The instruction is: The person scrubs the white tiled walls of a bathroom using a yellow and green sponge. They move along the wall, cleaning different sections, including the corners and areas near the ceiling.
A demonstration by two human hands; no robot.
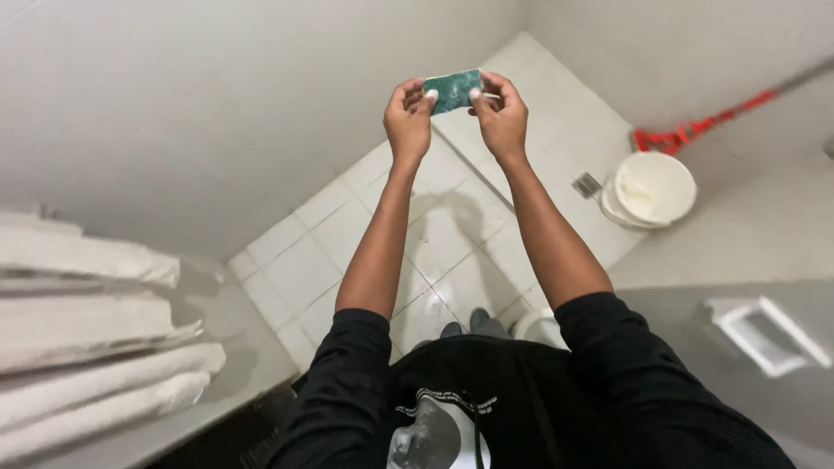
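Note:
I hold a small green scouring sponge [453,89] out in front of me at arm's length, above a white tiled floor [452,234]. My left hand [408,117] pinches its left end with fingertips and thumb. My right hand [499,111] pinches the right end the same way. The sponge is stretched flat between both hands, its green face turned toward me. My black sleeves end above the elbows.
A white bucket [651,189] stands on the floor at the right, beside a floor drain [587,183] and a red mop head [673,137] leaning on the wall. Folded white towels [95,347] are stacked at the left. A white fitting [764,334] sits lower right.

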